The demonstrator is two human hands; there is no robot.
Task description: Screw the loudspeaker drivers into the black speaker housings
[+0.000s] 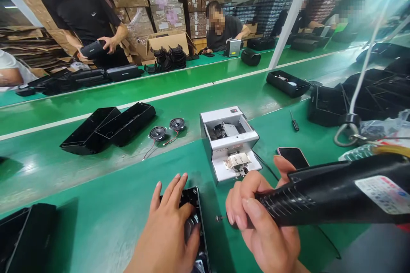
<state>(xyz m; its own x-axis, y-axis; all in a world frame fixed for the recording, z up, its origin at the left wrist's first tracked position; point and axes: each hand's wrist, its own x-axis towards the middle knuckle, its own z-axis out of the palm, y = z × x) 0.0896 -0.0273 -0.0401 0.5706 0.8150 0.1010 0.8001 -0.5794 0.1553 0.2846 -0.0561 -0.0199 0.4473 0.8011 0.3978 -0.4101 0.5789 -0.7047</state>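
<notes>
While left hand (163, 234) presses likely speaker housing (194, 196), right (262, 217) grips screwdriver (320, 196), bench (214, 243) between

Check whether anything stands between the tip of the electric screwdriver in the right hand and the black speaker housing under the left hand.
Nothing visible does. The bit of the electric screwdriver, held in the right hand, points at the black speaker housing across a strip of green workbench. The left hand lies on the housing.
</notes>
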